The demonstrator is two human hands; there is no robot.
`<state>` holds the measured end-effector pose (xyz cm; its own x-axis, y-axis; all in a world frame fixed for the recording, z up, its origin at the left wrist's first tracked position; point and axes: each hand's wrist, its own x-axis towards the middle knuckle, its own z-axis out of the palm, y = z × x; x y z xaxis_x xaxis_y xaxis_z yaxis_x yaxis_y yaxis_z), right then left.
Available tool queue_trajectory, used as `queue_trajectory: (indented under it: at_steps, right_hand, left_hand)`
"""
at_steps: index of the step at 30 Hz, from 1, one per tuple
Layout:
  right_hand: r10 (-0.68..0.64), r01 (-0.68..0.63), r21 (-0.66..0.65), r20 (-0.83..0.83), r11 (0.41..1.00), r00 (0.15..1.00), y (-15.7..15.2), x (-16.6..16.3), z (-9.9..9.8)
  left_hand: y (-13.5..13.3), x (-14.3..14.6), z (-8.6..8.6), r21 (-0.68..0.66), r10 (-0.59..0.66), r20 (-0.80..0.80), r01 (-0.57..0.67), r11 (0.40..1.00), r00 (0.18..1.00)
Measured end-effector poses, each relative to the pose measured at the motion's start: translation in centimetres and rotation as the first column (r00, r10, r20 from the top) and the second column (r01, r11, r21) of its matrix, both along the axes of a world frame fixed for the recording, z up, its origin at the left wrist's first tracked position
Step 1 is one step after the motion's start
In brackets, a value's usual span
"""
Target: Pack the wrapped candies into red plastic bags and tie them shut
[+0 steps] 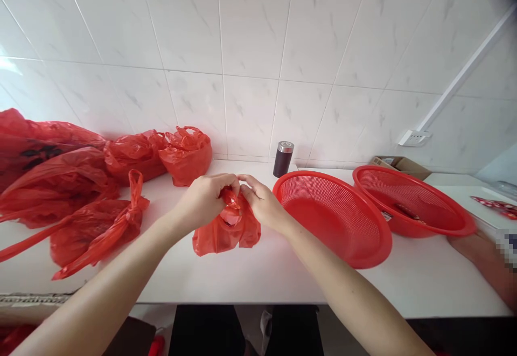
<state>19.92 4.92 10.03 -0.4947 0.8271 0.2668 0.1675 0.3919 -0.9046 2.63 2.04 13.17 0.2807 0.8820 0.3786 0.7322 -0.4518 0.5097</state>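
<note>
The left hand (205, 199) and the right hand (263, 203) meet above the middle of the white table (250, 275). Both hands are closed. The fingers of each one pinch the gathered top of a small red bag (226, 233), the left hand from the left side and the right hand from the right side. This bag is of thin plastic and its bottom rests on the table, near the front edge. Something rounded presses against the plastic from inside, but I cannot tell what it is.

To the left lie more red plastic bags. A tied bag (100, 227) is the nearest one to the left hand. A large bag (40, 151) at the left edge carries black print, too crumpled to read. Two fuller bags (186, 154) sit against the tiled wall.

On the right, a red basket (335, 216) with a fine mesh lies just beside the right wrist. A second basket (412, 200) lies behind it, further to the right. A small white sticker (386, 216) shows low on its outer wall, and the writing is too small to read.

A dark canister (283, 158) with a silver lid stands upright by the wall. A cardboard box (399, 165) lies behind the second basket, and its label cannot be read. Another person's arm (480, 253) rests on the table at the right edge.
</note>
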Motion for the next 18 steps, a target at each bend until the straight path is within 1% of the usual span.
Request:
queue_trajectory:
  at_steps: [2, 3, 4, 5, 7, 9, 11, 12, 14, 16, 18]
  right_hand:
    - [0.054, -0.059, -0.056, -0.079, 0.997, 0.995, -0.1, -0.2, -0.7]
    - [0.088, -0.098, -0.091, -0.108, 0.991, 0.990, -0.4, -0.1, -0.8]
    - [0.109, -0.124, -0.121, -0.123, 0.985, 0.986, -0.8, 0.0, -0.9]
    - [0.109, -0.126, -0.136, -0.125, 0.983, 0.986, -1.3, 0.2, -0.9]
    - [0.056, -0.066, -0.113, -0.092, 0.991, 0.994, -2.4, 0.8, -1.0]
    - [-0.028, 0.026, -0.053, -0.024, 0.998, 0.999, -3.8, 1.4, -1.4]
    - [-0.090, 0.091, -0.021, 0.025, 0.996, 0.996, -5.1, 2.2, -2.6]
    - [-0.119, 0.120, -0.019, 0.032, 0.993, 0.992, -5.7, 2.6, -3.5]
    - [-0.170, 0.170, -0.056, 0.013, 0.984, 0.985, -6.7, 3.6, -6.1]
    - [-0.228, 0.225, -0.133, -0.010, 0.965, 0.974, -7.6, 4.5, -9.1]
    - [-0.284, 0.274, -0.215, -0.017, 0.937, 0.959, -8.2, 5.0, -11.8]
  left_hand:
    - [0.2, 0.2, -1.0, 0.187, 0.018, 0.012, -0.020, 0.982, 1.000]
    - [0.3, 0.2, -1.4, 0.237, 0.002, 0.022, -0.007, 0.971, 1.000]
    - [0.4, 0.1, -1.7, 0.253, -0.033, 0.027, 0.026, 0.967, 0.999]
    - [0.4, -0.1, -1.8, 0.237, -0.087, 0.025, 0.079, 0.968, 0.996]
    - [0.5, -0.5, -1.9, 0.133, -0.210, 0.012, 0.206, 0.969, 0.978]
    - [0.5, -1.2, -2.1, -0.036, -0.314, 0.011, 0.314, 0.949, 0.949]
    - [0.4, -2.5, -2.6, -0.187, -0.348, 0.026, 0.347, 0.919, 0.937]
    - [0.4, -3.4, -3.0, -0.241, -0.332, 0.035, 0.331, 0.912, 0.943]
    - [0.5, -5.8, -4.3, -0.315, -0.262, 0.047, 0.263, 0.912, 0.964]
    - [0.6, -8.5, -5.9, -0.377, -0.181, 0.049, 0.186, 0.907, 0.982]
    - [0.9, -10.5, -7.6, -0.417, -0.112, 0.053, 0.124, 0.900, 0.992]
